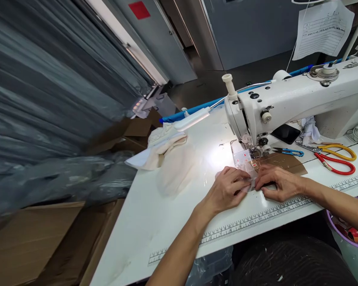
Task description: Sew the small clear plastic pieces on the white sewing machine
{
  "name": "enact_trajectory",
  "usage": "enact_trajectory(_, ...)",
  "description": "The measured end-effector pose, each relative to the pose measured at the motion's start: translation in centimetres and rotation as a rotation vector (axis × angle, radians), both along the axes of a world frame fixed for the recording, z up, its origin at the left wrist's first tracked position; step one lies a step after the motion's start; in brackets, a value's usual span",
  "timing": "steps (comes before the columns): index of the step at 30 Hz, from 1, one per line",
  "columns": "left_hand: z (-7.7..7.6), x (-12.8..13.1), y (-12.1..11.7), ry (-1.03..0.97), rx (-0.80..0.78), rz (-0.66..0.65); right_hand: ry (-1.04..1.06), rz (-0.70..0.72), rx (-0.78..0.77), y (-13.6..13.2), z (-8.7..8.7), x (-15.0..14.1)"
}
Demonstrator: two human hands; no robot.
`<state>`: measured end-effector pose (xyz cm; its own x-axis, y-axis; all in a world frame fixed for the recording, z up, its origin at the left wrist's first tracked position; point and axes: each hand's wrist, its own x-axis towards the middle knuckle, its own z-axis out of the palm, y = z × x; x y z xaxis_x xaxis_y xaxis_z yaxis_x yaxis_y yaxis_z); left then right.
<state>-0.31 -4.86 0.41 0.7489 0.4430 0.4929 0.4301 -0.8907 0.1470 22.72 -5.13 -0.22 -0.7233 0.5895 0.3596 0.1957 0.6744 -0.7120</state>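
Observation:
Both hands meet just in front of the needle area of a white sewing machine point(274, 105). Between them is a small piece of thin, see-through material point(251, 183). My left hand point(230, 186) pinches its left side, fingers closed. Pinching the right side, my right hand point(276, 183) has its thumb and fingers together. The material's far part seems to reach toward the presser foot point(256, 151); exactly where it ends I cannot make out. A brown card-like sheet point(289, 163) lies flat behind my right hand. Blue thread snips point(289, 152) rest beside the presser foot.
Red-and-yellow-handled scissors point(335, 155) and a black phone-like object point(285, 134) lie right of the needle. Pale fabric pieces point(176, 169) are on the table's left. A printed ruler point(250, 222) runs along the front edge. Cardboard boxes point(44, 238) stand at the left, a purple-rimmed bin point(346, 242) lower right.

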Motion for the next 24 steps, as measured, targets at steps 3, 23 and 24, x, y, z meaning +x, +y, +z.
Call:
enact_trajectory(3, -0.2, 0.2, 0.1, -0.017, 0.064, -0.043, 0.052, -0.047, -0.046, 0.1, 0.1, 0.0)
enact_trajectory(23, -1.2, 0.6, -0.7, -0.016, -0.091, 0.077, -0.563, -0.202, 0.226, 3.3, 1.0, -0.7)
enact_trajectory(24, -1.1, 0.5, -0.7, -0.013, -0.138, 0.113, -0.556, -0.220, 0.228, 3.3, 0.8, -0.6)
